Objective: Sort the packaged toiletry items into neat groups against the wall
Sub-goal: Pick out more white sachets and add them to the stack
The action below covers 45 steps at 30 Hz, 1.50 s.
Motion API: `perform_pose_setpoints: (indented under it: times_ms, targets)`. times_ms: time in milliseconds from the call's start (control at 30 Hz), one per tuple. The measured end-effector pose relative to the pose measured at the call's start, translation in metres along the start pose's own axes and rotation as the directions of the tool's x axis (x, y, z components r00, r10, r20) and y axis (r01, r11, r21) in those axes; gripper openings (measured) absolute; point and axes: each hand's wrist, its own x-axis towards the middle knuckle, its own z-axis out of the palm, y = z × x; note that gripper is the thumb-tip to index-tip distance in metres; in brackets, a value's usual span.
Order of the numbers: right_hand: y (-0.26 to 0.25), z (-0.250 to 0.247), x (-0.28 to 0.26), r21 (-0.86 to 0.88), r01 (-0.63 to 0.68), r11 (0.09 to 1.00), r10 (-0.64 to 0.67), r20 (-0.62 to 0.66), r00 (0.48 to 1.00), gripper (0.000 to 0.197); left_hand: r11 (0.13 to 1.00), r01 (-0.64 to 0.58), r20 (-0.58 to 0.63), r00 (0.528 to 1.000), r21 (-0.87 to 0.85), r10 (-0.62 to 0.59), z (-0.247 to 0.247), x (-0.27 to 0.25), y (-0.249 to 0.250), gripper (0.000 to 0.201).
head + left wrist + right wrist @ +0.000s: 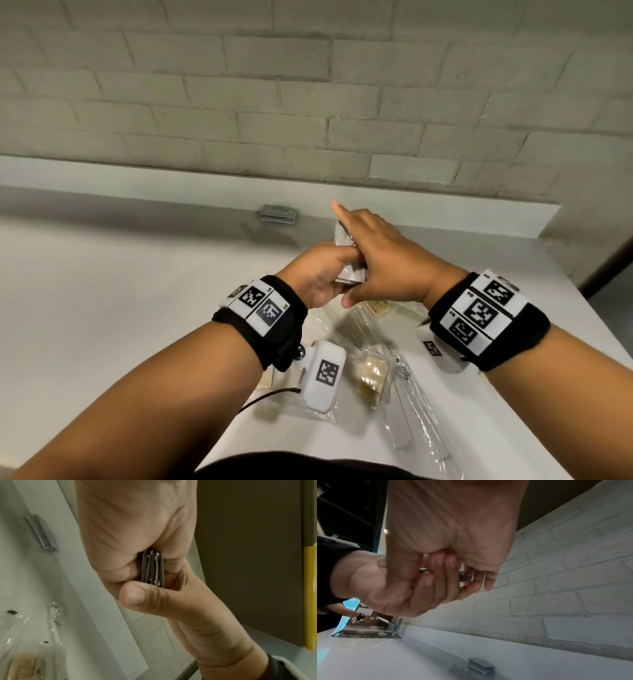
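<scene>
Above the white counter (120,308), both hands meet around a small bundle of grey sachets (349,275). My left hand (325,270) grips the bundle from the left with curled fingers. My right hand (373,253) lies over it, index finger stretched toward the wall, thumb at the near end. In the left wrist view the grey sachets (152,568) show edge-on, with the right thumb (137,597) pressed across their end. The right wrist view shows the left fingers (440,572) curled round the sachets (465,576). A stack of like sachets (279,214) lies against the ledge.
Clear plastic packets lie at the counter's near edge: a tan soap-like packet (371,375), a long toothbrush packet (407,418) and a labelled packet (378,306). A low ledge (137,192) runs under the brick wall. A tap (397,627) and sink stand far left.
</scene>
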Motion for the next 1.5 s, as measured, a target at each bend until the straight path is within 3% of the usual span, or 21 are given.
perform_pose_setpoints:
  times_ms: [133,233,300,367,433,467,500,600,767,867,933,1000,1033,1100,1167,1233,1267,1333,1400,1433,1500]
  targets:
    - [0.0,0.001,0.001,0.009,0.043,0.999,-0.043,-0.065,0.997,0.122,1.0,-0.003,-0.007,1.0,-0.019,0.003,0.001,0.001,0.002,0.024]
    - [0.0,0.0,-0.001,0.0,0.052,0.999,-0.052,-0.084,0.995,0.13,0.995,-0.017,-0.016,1.0,-0.098,0.016,0.002,0.0,0.005,0.023]
    - [-0.001,-0.002,-0.004,0.15,0.005,0.989,0.006,-0.076,0.997,0.131,0.979,-0.083,-0.063,0.995,-0.189,0.072,0.003,0.0,0.007,0.02]
    - [0.0,-0.001,-0.004,0.427,-0.031,0.904,0.106,-0.152,0.983,0.105,0.926,-0.182,-0.112,0.982,-0.33,0.153,-0.001,0.003,0.009,0.014]
    - [0.002,0.002,-0.003,0.652,-0.06,0.756,0.258,-0.212,0.943,0.047,0.857,-0.273,-0.162,0.961,-0.437,0.223,-0.007,0.006,0.012,0.011]
    - [0.002,0.002,-0.003,0.74,-0.091,0.666,0.316,-0.17,0.933,0.026,0.831,-0.304,-0.178,0.952,-0.465,0.249,-0.01,0.007,0.013,0.01]
    - [0.001,0.003,-0.002,0.797,-0.129,0.59,0.339,-0.099,0.936,0.02,0.816,-0.327,-0.184,0.945,-0.476,0.271,-0.012,0.007,0.013,0.01]
    - [-0.008,0.009,0.001,0.858,-0.16,0.488,0.282,0.018,0.959,0.022,0.831,-0.348,-0.146,0.937,-0.434,0.316,-0.009,0.004,0.011,0.01]
    - [-0.017,0.02,0.013,0.953,-0.091,0.288,0.288,0.004,0.958,0.014,0.858,-0.352,-0.106,0.935,-0.375,0.338,-0.011,0.003,0.002,0.015]
    - [-0.015,0.026,0.015,0.955,-0.128,0.267,0.3,0.044,0.953,0.006,0.872,-0.347,-0.068,0.936,-0.345,0.346,-0.023,0.001,-0.004,0.009]
    - [-0.011,0.029,0.017,0.946,-0.178,0.272,0.315,0.087,0.945,0.013,0.876,-0.362,-0.092,0.932,-0.318,0.351,-0.036,0.002,-0.006,0.027]
    - [-0.006,0.03,0.02,0.933,-0.244,0.266,0.339,0.146,0.929,0.013,0.893,-0.425,-0.169,0.9,-0.149,0.401,-0.057,0.002,-0.005,0.05]
    - [-0.002,0.031,0.023,0.921,-0.282,0.268,0.346,0.181,0.921,0.013,0.886,-0.463,-0.173,0.871,0.031,0.461,-0.068,0.0,-0.003,0.054]
    - [0.004,0.038,0.031,0.881,-0.369,0.297,0.34,0.264,0.903,0.014,0.738,-0.481,-0.012,0.834,0.473,0.552,-0.089,-0.004,0.004,0.048]
    - [0.005,0.046,0.042,0.827,-0.451,0.336,0.308,0.356,0.882,0.013,0.329,-0.44,0.262,0.846,0.836,0.464,-0.106,-0.004,0.011,0.042]
    - [0.003,0.053,0.055,0.786,-0.501,0.363,0.264,0.429,0.864,0.012,-0.041,-0.409,0.403,0.87,0.912,0.283,-0.115,0.001,0.013,0.037]
    - [0.001,0.057,0.064,0.768,-0.522,0.371,0.243,0.462,0.853,0.012,-0.126,-0.394,0.413,0.882,0.91,0.225,-0.12,0.006,0.013,0.034]
    - [-0.003,0.064,0.082,0.739,-0.559,0.376,0.227,0.511,0.829,0.013,-0.193,-0.369,0.404,0.894,0.909,0.195,-0.132,0.019,0.011,0.03]
    - [-0.004,0.072,0.098,0.726,-0.565,0.393,0.257,0.503,0.825,0.012,-0.18,-0.35,0.381,0.905,0.919,0.188,-0.145,0.031,0.01,0.028]
    - [-0.003,0.077,0.109,0.708,-0.552,0.44,0.283,0.474,0.834,0.014,-0.161,-0.335,0.361,0.914,0.929,0.184,-0.153,0.04,0.009,0.028]
    - [-0.001,0.085,0.13,0.592,-0.479,0.649,0.3,0.379,0.875,0.034,-0.123,-0.294,0.311,0.936,0.948,0.165,-0.169,0.058,0.009,0.03]
